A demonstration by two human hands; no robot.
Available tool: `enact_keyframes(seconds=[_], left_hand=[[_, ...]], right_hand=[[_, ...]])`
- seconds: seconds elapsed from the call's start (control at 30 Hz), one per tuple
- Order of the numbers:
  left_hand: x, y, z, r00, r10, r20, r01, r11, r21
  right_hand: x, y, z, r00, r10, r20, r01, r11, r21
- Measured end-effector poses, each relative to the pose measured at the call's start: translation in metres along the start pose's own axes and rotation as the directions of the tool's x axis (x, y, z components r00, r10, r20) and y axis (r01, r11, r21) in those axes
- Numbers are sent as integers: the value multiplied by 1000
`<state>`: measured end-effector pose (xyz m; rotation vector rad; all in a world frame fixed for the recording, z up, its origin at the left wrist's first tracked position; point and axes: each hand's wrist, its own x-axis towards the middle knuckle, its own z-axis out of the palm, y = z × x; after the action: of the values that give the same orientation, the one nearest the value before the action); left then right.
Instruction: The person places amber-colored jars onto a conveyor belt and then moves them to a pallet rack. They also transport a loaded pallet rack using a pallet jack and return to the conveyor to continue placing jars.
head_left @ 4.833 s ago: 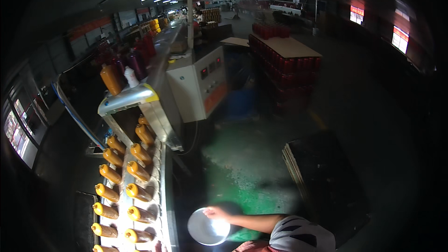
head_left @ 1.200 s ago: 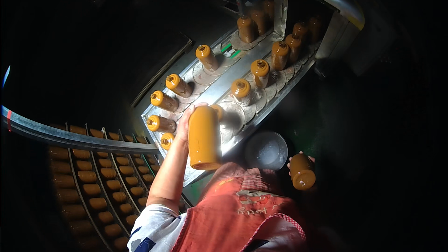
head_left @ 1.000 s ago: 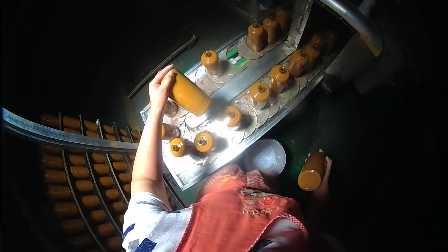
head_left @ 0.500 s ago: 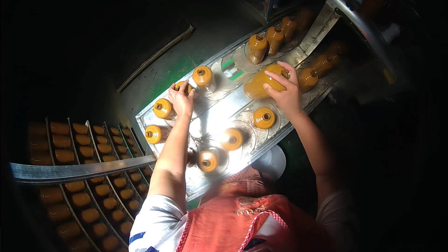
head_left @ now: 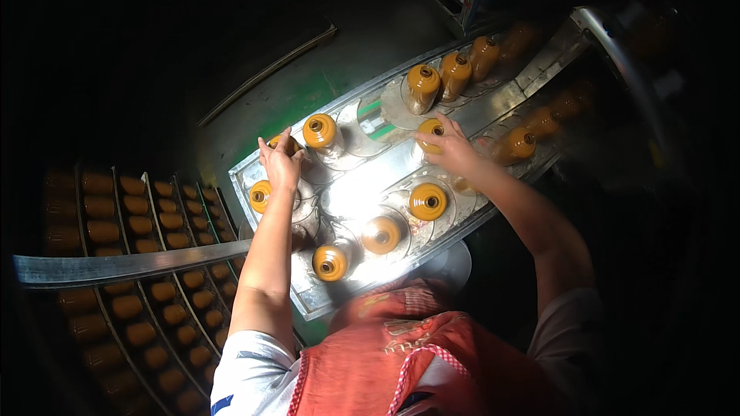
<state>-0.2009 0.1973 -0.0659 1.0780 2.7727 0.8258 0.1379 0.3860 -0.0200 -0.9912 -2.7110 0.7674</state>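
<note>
My left hand (head_left: 281, 162) has its fingers curved round the shoulder of a glossy orange-brown bottle (head_left: 285, 143) on the far left part of a metal conveyor (head_left: 308, 304). Palm and fingers hide most of that bottle. My right hand (head_left: 451, 148) grips another bottle (head_left: 428, 137) of the same kind near the conveyor's middle, its narrow mouth facing up; whether its base touches the metal cannot be told. One bottle (head_left: 319, 131) stands just right of my left hand, and another (head_left: 260, 196) beside my left wrist. Below my right hand stands a further bottle (head_left: 428, 201).
Two more bottles (head_left: 381, 235) (head_left: 330, 262) stand along the near edge. Bottles (head_left: 423, 88) line the far right lane, running into shadow under a curved metal frame (head_left: 617, 50). Racks of similar pieces (head_left: 139, 331) fill the left, crossed by a metal bar (head_left: 131, 263).
My right hand has moved left with its bottle, which was tilted and now looks upright. My left hand stays on its bottle. The leftmost bottle at the conveyor's end no longer shows.
</note>
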Motion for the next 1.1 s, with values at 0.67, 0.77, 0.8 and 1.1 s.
enact_keyframes(seconds=[0.67,0.77,0.8,1.1], left_hand=[[84,168,153,905,421,66,-306,751,-585],[101,114,142,929,371,-1,-296,739,-606],[102,123,124,952,289,99,-160,749,-643],[83,110,57,986,115,-119,-137,972,-192]], right_hand=[[-272,20,-19,748,518,-414,-196,769,608],[-335,22,15,676,579,-456,-291,778,557],[-351,24,22,637,633,-439,-335,741,582],[-398,-11,28,703,631,-328,-317,691,650]])
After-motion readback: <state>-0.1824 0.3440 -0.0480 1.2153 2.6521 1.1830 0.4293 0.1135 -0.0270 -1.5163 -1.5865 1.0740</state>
